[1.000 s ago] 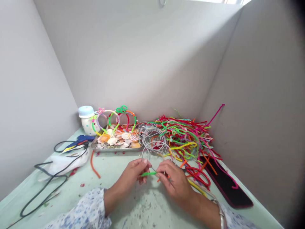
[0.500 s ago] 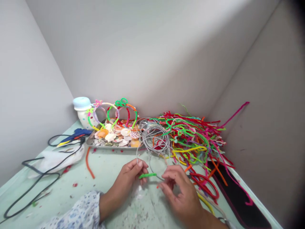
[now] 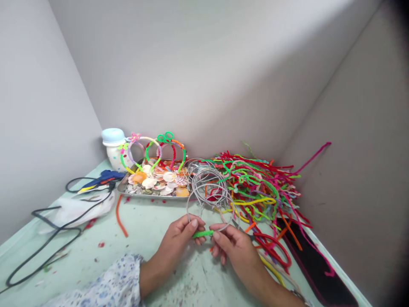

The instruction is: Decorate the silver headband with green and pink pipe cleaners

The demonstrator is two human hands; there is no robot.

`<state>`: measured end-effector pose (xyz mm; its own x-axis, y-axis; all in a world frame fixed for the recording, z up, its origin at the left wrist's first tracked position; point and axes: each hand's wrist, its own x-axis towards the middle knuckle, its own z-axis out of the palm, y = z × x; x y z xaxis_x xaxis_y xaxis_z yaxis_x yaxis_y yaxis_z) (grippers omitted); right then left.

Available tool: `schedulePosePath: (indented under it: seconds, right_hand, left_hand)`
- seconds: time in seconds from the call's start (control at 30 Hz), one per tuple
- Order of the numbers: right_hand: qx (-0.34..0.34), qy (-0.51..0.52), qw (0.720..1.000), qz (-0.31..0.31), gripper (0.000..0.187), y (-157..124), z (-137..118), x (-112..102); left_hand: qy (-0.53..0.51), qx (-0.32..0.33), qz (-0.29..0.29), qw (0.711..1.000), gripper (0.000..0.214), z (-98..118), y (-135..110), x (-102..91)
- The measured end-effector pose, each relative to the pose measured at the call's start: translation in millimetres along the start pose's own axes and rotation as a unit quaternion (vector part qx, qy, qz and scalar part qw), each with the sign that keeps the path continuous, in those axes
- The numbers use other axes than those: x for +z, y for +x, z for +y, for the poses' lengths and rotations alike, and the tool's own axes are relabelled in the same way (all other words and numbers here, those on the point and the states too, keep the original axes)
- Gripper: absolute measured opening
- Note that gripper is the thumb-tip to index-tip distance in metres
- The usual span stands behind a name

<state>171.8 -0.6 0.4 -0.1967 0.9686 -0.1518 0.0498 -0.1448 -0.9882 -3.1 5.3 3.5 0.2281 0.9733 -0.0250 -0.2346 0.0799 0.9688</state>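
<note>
A short green length of pipe cleaner [image 3: 203, 234] runs between my hands, lying along a loop of grey wire [image 3: 188, 202]. My left hand [image 3: 179, 238] is closed, with thumb and fingers pinching the green piece's left end. My right hand [image 3: 238, 247] pinches at its right end, where the wire enters the fingers; the exact grip is partly hidden. A small orange tip [image 3: 211, 249] shows by the right fingers. Behind the hands, the loop rises in front of a coil of grey wire [image 3: 209, 187].
A metal tray [image 3: 153, 196] holds seashells, with several pipe-cleaner-wrapped headbands [image 3: 147, 147] standing in it. Left are a lidded white jar [image 3: 116, 155], a blue glue gun [image 3: 110, 175] and a black cord [image 3: 35, 262]. Right lie a heap of pipe cleaners [image 3: 255, 179] and a black strip [image 3: 306, 264].
My right hand has moved in to the green pipe cleaner and its fingers have closed at the right end. My left hand has shifted slightly right, and the wire loop has shifted too.
</note>
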Motion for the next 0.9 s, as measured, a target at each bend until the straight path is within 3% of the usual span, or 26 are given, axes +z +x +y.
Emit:
schedulePosePath:
  seconds: [0.17, 0.4, 0.67, 0.9]
  right_hand:
    - [-0.006, 0.039, 0.999, 0.016, 0.039, 0, -4, 5]
    - [-0.01, 0.185, 0.983, -0.009, 0.036, -1, -5, 12]
    - [-0.025, 0.077, 0.997, 0.019, 0.038, 6, 15, 14]
    - [-0.021, 0.066, 0.998, 0.008, 0.045, 5, 15, 12]
  left_hand:
    - [0.034, 0.004, -0.045, 0.998, 0.031, -5, -2, 2.7]
    - [-0.006, -0.02, -0.049, 0.999, 0.036, -9, 0, 3.1]
    - [0.014, -0.025, -0.074, 0.997, 0.029, -13, 0, 6.3]
    - [0.075, -0.022, -0.094, 0.993, 0.042, -18, 0, 4.1]
